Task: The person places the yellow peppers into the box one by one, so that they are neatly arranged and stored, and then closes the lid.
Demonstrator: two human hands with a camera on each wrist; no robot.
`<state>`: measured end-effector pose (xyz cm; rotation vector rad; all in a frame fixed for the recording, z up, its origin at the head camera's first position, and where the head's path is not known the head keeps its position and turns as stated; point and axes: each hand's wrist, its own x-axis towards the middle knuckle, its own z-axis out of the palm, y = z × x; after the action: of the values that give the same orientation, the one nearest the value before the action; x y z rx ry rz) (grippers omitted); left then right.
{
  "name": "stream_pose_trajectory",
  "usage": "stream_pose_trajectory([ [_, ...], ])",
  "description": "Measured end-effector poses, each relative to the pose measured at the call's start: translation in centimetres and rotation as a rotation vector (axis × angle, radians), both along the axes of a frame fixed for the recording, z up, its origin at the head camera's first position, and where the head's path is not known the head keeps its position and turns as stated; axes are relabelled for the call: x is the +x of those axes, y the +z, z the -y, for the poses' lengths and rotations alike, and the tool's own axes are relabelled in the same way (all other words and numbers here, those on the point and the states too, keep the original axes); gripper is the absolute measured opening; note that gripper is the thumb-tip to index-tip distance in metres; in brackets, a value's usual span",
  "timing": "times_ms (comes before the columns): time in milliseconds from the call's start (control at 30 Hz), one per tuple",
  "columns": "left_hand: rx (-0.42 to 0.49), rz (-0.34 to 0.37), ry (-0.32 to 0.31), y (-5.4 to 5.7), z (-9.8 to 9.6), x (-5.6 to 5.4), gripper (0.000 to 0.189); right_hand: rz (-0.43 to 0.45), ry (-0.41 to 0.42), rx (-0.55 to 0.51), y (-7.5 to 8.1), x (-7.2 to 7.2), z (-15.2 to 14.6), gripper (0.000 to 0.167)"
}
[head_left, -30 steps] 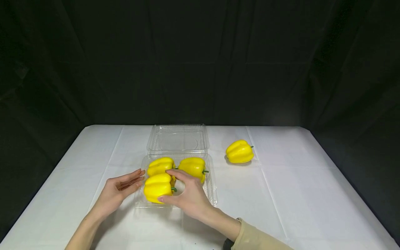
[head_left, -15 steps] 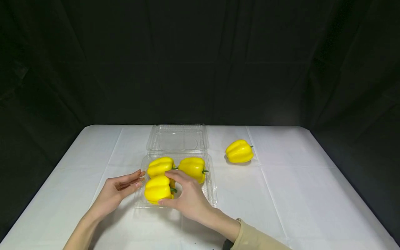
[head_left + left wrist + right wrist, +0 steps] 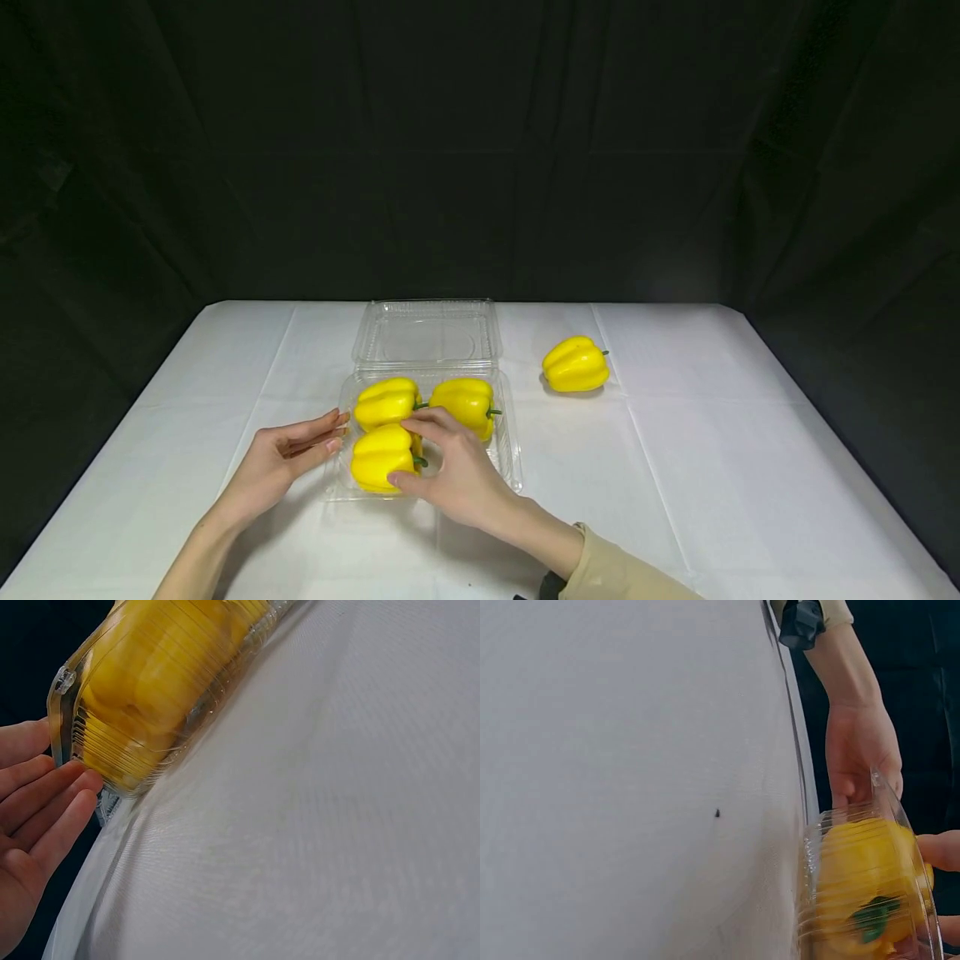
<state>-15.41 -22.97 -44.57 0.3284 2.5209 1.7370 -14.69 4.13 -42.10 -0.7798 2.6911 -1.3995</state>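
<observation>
Over there the right hand [image 3: 459, 475] pinches the front yellow pepper [image 3: 381, 460] between thumb and fingers at its stem end, the pepper sitting inside the clear container [image 3: 515, 473] just to that hand's left, while the left hand [image 3: 272, 465], fingers held out nearly straight, touches the container's left side. Just beyond the right hand's fingers sit a back-left pepper [image 3: 386, 402] and a back-right pepper [image 3: 457, 400], with the lid [image 3: 426, 333] folded back farther off, and a lone pepper [image 3: 574, 365] rests on the tabletop [image 3: 720, 467] well away, ahead and to the hand's right.
</observation>
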Motion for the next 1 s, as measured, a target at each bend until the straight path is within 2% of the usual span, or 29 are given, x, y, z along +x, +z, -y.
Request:
stream_pose_trajectory([
  [333, 0.006, 0.001, -0.012, -0.01, 0.05, -0.19, 0.051, 0.010, 0.003, 0.085, 0.00, -0.18, -0.22, 0.063],
  [1000, -0.001, 0.008, 0.007, 0.06, 0.24, -0.10, 0.052, 0.022, 0.030, 0.055, -0.03, -0.31, -0.29, 0.061],
])
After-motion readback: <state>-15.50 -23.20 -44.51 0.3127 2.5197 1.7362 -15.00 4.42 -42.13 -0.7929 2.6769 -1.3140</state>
